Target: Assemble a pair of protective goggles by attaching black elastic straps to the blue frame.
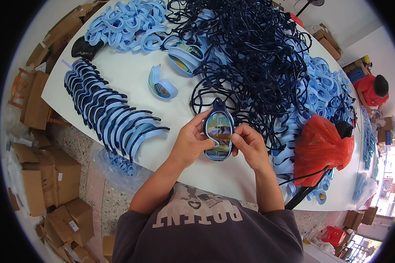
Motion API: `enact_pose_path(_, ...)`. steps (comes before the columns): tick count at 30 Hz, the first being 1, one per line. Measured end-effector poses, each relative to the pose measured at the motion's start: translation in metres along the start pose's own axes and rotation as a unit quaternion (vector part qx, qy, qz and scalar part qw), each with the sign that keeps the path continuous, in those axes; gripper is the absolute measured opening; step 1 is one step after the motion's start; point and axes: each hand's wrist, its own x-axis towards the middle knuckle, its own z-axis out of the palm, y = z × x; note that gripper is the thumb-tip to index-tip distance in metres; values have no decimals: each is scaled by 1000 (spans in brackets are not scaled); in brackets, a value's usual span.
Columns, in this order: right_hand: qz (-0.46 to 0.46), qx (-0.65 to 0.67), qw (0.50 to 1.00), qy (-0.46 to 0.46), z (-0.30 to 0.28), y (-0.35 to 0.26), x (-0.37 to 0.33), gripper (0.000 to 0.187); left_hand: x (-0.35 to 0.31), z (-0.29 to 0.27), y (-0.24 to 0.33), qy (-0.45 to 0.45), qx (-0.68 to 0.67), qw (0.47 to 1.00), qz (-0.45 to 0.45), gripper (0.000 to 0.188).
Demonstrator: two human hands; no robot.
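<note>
We hold a dark-blue-framed swim goggle with a mirrored lens (218,136) upright above the white counter (131,83), our left hand (189,141) and right hand (249,144) each closing fingers on one side of it. A tangle of dark rubber straps (250,57) lies just beyond, a row of finished goggles (109,114) to our left.

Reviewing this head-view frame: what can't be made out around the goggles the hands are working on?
- Goggle piece, head view: side edges covered by left hand and right hand.
- Red plastic bag: opaque, contents hidden.
- Light blue parts: partly buried under dark strap pile.
- Cardboard boxes: bent and blurred at the fisheye rim.
</note>
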Motion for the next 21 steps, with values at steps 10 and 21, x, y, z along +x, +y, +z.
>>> enact_pose_path(10, 58, -64, 990, -108, -3, -12, -12, 19, -16, -10, -7, -136, -131, 982, -16, 80)
enact_pose_path(21, 118, -128, 975, -141, -12, -5, -10, 24, -65, 19, -22, -97, 136, 977, -133, 48)
